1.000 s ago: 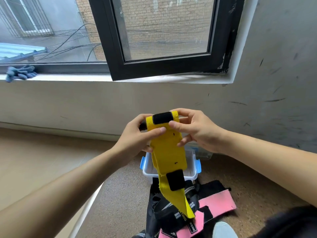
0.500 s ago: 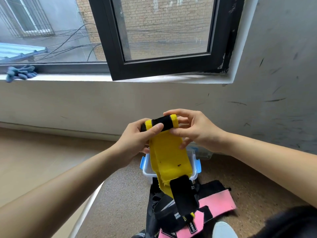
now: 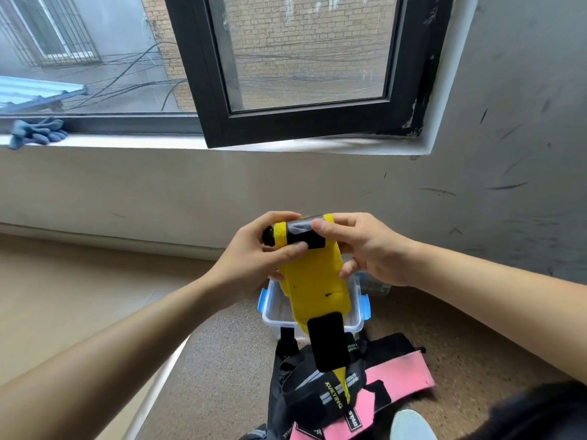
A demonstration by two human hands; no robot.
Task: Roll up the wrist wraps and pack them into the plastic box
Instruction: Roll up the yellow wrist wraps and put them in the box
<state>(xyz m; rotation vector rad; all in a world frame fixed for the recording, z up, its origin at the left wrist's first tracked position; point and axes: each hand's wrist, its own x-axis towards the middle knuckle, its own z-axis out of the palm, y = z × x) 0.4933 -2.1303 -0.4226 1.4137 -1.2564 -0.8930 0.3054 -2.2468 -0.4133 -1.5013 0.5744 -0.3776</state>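
The only writing you can read is "XUEYING", in yellow letters along the black wrist wrap (image 3: 317, 389), which lies in loose loops with grey stripes on the speckled brown surface (image 3: 222, 360). A second printed label lower down, on the pink wrist wrap (image 3: 400, 379), is too small and cut off to make out.

You hold the yellow wrist wrap (image 3: 314, 281) up in front of the wall, above the plastic box (image 3: 273, 315). Its top end is rolled into a short tube. Your left hand (image 3: 254, 255) grips the tube's left end, thumb pressed on the front and fingers curled over the top. Your right hand (image 3: 365, 249) pinches the right end between thumb and curled fingers. The rest hangs as a flat band of coarse woven fabric ending in a black rectangular fastening patch (image 3: 328, 341), which dangles over the black wrap.

The box is clear, lidless and rectangular with blue side latches (image 3: 367, 308); the hanging band hides most of its inside. The core of the roll is hidden by your hands. Blue gloves (image 3: 38, 131) lie on the windowsill.
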